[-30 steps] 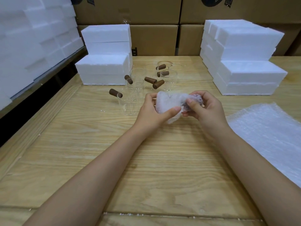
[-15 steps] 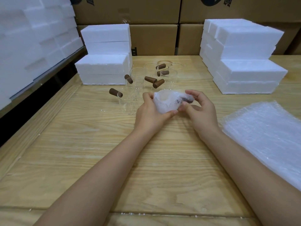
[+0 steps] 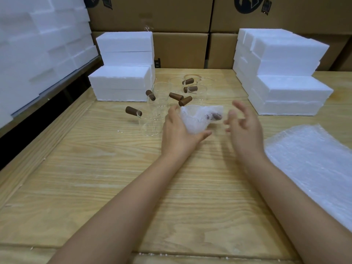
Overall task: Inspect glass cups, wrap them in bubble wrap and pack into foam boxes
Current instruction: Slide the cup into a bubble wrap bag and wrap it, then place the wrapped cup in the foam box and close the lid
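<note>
Wrapped cup (image 3: 198,119) sits in the left hand (image 3: 178,136), fingers and thumb curled round it. Just right of it the right hand (image 3: 245,128) hovers clear, fingers spread and blurred. Bare cups (image 3: 151,128) stand beyond the left fingertips. Bubble wrap (image 3: 312,164) lies right of the right hand.

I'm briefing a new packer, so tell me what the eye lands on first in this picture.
First, the bubble-wrapped cup at centre, gripped by the left hand, with the right hand open beside it. Behind it stand clear glass cups with brown handles, flanked by white foam boxes. Bubble wrap sheets lie at the right edge.
</note>
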Demonstrator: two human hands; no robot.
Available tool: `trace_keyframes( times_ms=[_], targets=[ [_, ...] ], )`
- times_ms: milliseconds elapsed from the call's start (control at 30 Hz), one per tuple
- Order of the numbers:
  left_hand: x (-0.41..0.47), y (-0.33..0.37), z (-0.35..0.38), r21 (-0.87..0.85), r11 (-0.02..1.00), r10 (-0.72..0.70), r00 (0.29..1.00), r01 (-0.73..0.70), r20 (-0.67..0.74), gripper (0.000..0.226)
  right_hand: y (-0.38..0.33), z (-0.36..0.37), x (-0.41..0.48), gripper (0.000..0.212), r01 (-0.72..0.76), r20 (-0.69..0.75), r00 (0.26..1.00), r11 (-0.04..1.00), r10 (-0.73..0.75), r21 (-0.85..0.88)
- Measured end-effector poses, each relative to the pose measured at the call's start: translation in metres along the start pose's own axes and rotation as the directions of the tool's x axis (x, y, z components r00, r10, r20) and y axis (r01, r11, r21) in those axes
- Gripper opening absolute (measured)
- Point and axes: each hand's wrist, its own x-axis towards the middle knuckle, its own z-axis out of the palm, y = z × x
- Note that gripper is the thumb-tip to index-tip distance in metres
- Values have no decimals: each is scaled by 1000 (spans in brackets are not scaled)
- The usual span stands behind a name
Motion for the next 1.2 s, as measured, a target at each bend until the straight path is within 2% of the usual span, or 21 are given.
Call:
trace_keyframes(
  times_ms=[67,133,200,233,267,300,333,400,467,500,600,667,800,900,1067,1200],
  targets=[
    [-13,6,-3,-12,998,63,994,-64,-84,107,-11,-18,13,14,36,-189,982,994,-16,101],
    [-26,19,-2,27,975,223,955,-222,-196,90,-15,-41,34,13,38,-366,930,980,37,195],
    [-32,37,5,54,878,474,848,-475,-238,65,-10,-65,60,12,23,-529,840,964,124,264],
    [-31,46,12,38,814,574,791,-580,-212,55,-4,-75,72,12,12,-592,789,959,164,283],
    [-27,56,22,-11,772,627,764,-635,-154,50,4,-84,84,12,-10,-641,740,955,205,295],
    [-23,67,33,-91,773,624,779,-627,-65,50,14,-91,94,12,-38,-676,696,953,242,302],
    [-18,77,44,-174,814,568,822,-554,42,52,26,-97,104,16,-75,-704,657,952,271,296],
    [-8,93,67,-282,919,346,906,-275,246,61,50,-107,121,31,-201,-734,598,947,321,251],
    [5,95,92,-337,941,168,908,-32,384,71,70,-113,133,38,-327,-754,561,928,341,177],
    [11,94,103,-342,940,136,902,14,410,75,78,-115,138,39,-358,-764,553,923,334,144],
    [28,91,121,-355,935,163,913,-21,375,76,95,-120,148,44,-383,-748,578,918,326,104],
    [38,93,128,-370,929,154,916,-7,370,73,103,-122,155,49,-393,-707,597,906,379,154],
    [52,93,137,-306,952,120,884,27,451,62,107,-124,162,51,-373,-617,649,893,445,251],
    [51,92,141,-254,967,137,852,-5,505,58,106,-125,160,51,-388,-620,652,895,436,222],
    [43,85,137,-430,899,144,872,83,469,59,97,-128,158,62,-466,-614,628,863,478,196],
    [23,79,125,-536,843,208,885,53,416,57,91,-129,154,61,-482,-589,634,852,501,205]
  ],
)
